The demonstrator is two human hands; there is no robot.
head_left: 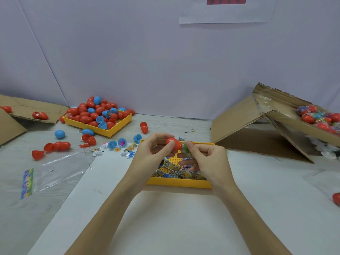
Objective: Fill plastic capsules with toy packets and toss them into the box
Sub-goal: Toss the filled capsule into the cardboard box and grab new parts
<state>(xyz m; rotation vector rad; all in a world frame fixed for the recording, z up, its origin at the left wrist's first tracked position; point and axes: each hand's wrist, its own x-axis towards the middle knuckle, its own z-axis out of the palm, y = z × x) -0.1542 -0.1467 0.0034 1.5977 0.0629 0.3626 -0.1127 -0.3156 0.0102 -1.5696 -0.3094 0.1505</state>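
Two hands meet at frame centre above a yellow tray (179, 183) of toy packets (176, 171): the left hand (152, 155) grasps a red capsule (173, 143), the right hand (207, 159) pinches a green packet (186, 147) against it. Cardboard box (287, 124) sits right.

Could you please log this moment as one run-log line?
left hand holds red capsule | right hand pinches toy packet | over yellow tray

A flattened sheet of cardboard (27, 109) lies at the far left of the pale counter (174, 218). Nearer, an empty clear plastic bag (60, 168) with a colourful printed strip lies flat. A small rubber band (192, 130) sits alone farther back. A sheet of paper (226, 13) hangs on the wall (138, 61).
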